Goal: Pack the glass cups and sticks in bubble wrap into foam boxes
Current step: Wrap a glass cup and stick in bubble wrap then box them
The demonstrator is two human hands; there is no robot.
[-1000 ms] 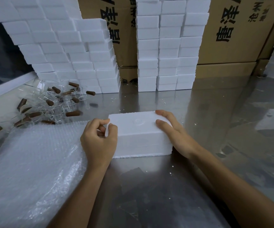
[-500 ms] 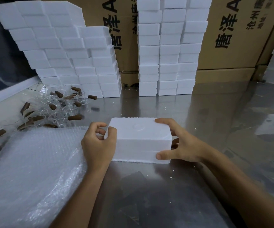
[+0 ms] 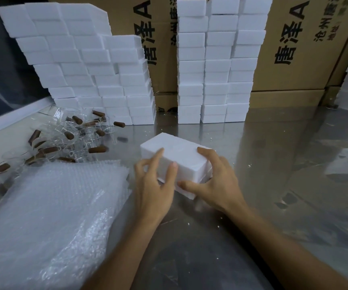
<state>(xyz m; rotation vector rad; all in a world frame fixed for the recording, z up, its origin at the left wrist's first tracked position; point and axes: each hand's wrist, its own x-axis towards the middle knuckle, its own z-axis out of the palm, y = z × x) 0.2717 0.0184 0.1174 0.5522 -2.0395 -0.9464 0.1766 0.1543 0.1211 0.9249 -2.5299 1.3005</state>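
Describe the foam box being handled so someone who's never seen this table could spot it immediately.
On the shiny metal table, in front of the stacked white foam boxes, one white rectangular foam box sits alone, angled. Unlike the stacked ones, it is gripped by both hands, left hand and right hand.

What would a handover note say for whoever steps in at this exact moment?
Left hand: fingers spread against the near-left side of the closed foam box; grip unclear.
Right hand: holds the box's right end, thumb on the near face.
The box sits turned at an angle on the metal table.
Glass cups and brown sticks lie loose at far left; bubble wrap is piled at near left.
Done: this box looks closed.
Left: wrap and box the loose cups and sticks.
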